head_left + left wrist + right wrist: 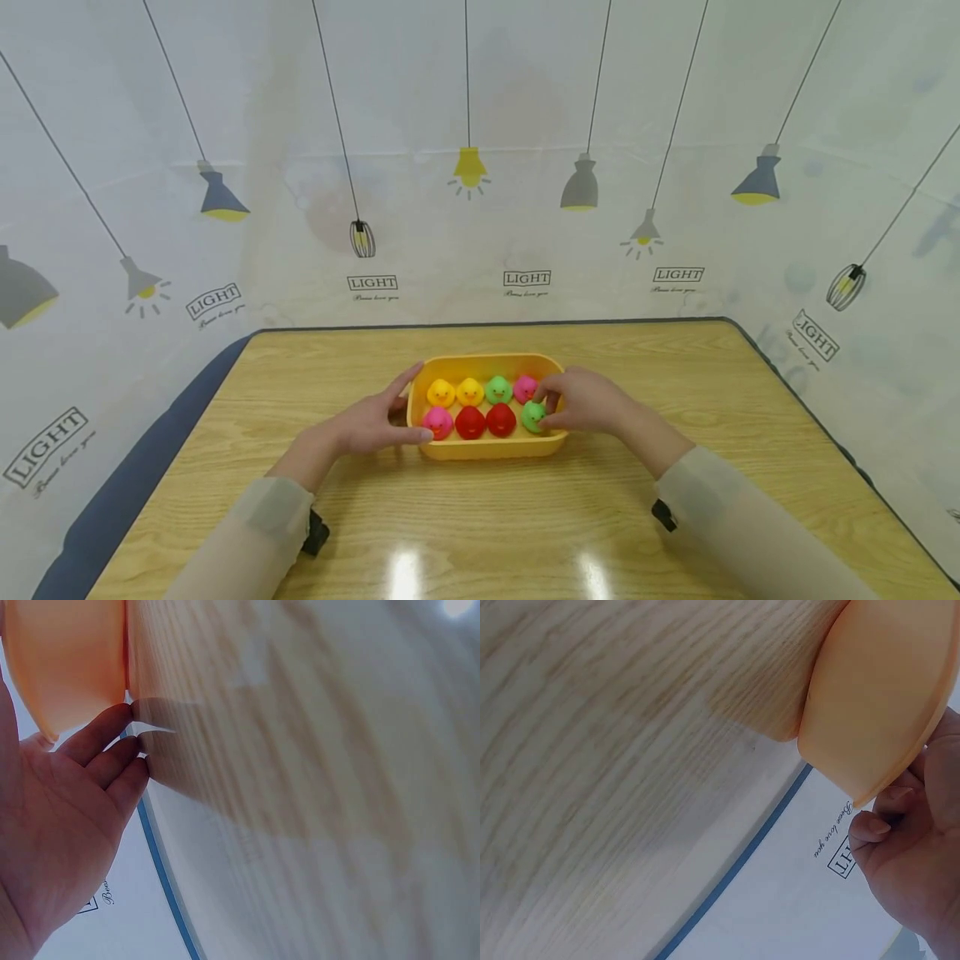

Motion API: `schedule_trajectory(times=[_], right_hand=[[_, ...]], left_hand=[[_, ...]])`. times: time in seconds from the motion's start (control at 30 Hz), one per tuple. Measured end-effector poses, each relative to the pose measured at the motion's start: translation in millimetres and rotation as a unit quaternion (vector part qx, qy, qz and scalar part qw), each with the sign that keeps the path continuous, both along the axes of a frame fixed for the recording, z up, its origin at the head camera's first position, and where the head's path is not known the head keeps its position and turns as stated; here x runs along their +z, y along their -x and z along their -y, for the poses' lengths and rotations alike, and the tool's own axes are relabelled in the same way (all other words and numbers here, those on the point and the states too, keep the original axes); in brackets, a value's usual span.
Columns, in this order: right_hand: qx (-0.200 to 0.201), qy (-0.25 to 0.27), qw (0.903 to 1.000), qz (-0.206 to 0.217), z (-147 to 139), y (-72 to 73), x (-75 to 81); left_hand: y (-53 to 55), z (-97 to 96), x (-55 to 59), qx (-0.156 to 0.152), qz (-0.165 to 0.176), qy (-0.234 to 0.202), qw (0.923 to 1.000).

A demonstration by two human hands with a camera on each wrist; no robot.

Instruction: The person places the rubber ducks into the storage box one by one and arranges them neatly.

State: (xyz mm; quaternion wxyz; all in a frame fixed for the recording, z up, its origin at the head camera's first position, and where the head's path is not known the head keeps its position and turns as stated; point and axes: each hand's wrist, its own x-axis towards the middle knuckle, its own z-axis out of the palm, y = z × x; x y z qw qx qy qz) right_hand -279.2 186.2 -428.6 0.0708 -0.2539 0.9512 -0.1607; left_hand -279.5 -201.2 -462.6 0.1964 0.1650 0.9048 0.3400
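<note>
In the head view, an orange-yellow plastic basket (491, 451) sits on the wooden table, holding several small rubber ducks. My left hand (372, 423) spans the basket's left end, its index finger reaching the back corner and its thumb stretched over the front rim beside a pink duck (438, 422). With thumb and fingers my right hand (588, 402) pinches a green duck (533, 416) in the front right corner. The wrist views show the basket's outer wall (71, 664) by the left hand and its rim over the right hand's curled lower fingers (892, 801); the ducks are hidden there.
Behind stand yellow ducks (441, 392), another green duck (498, 390) and another pink duck (525, 388). Red ducks (471, 422) fill the front middle. Around the wooden table (480, 517) hangs a white lamp-printed curtain (420, 100).
</note>
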Motion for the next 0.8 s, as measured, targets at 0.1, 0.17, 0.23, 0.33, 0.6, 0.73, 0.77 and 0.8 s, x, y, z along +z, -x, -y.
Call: schedule_trajectory(times=[0.1,0.17,0.23,0.33,0.6,0.73,0.77,0.8], right_hand=[[0.002,-0.005,1.0,-0.004,1.3,0.4,0.0],[0.003,-0.006,1.0,-0.006,1.4,0.3,0.1],[0.002,-0.005,1.0,-0.008,1.4,0.6,-0.5],[0.006,-0.004,0.9998,-0.016,0.8,0.8,-1.3],[0.005,0.002,0.9997,-0.025,0.7,1.5,-4.1],[0.0,0.004,0.9998,-0.021,1.5,0.7,-4.3],[-0.002,0.005,0.9998,-0.019,1.8,0.6,-4.2],[-0.002,0.005,0.9998,-0.019,1.8,0.4,-4.0]], left_hand=[[-0.4,-0.2,0.4,-0.001,0.0,-0.001,1.0],[-0.6,-0.3,0.6,-0.003,0.0,-0.001,1.0],[-0.6,-0.4,0.9,-0.004,-0.001,-0.001,1.0],[-0.1,-0.4,1.1,-0.005,-0.001,-0.001,1.0],[0.2,-0.7,1.2,-0.004,-0.002,0.0,1.0],[-0.3,-0.4,0.7,-0.004,-0.005,0.004,1.0],[-0.5,-0.4,0.5,-0.004,-0.006,0.005,1.0],[-0.6,-0.3,0.4,-0.004,-0.007,0.006,1.0]])
